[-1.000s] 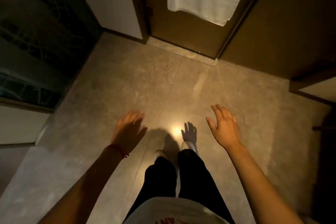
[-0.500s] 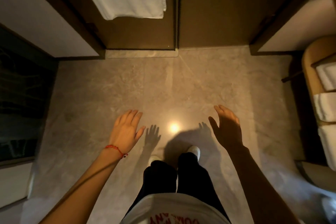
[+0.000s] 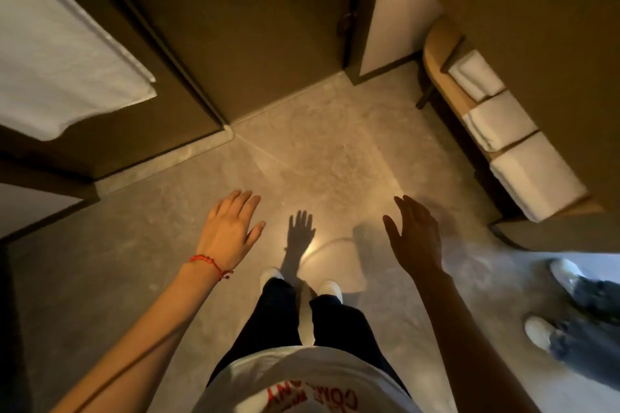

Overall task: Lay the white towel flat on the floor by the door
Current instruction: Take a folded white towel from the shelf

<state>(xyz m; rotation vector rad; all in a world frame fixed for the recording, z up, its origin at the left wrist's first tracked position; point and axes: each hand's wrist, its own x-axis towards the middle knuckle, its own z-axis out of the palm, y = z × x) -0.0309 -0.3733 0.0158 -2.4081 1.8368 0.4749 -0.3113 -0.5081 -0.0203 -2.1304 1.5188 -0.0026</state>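
Note:
A white towel (image 3: 63,67) hangs at the upper left, against a dark brown door (image 3: 235,27). My left hand (image 3: 231,228), with a red string bracelet on its wrist, floats palm down over the grey stone floor (image 3: 335,157), fingers spread and empty. My right hand (image 3: 414,235) is in shadow at the same height, fingers apart, holding nothing. Both hands are well below and to the right of the towel, not touching it. My legs and white shoes stand between them.
A wooden shelf (image 3: 446,77) on the right holds three folded white towels (image 3: 503,124). Another person's feet in white shoes (image 3: 540,329) stand at the lower right. A dark wall borders the left.
The view has swung to the right: the hanging towel slid to the left edge, and the shelf of folded towels and another person's feet came into view. Both hands stay open and level.

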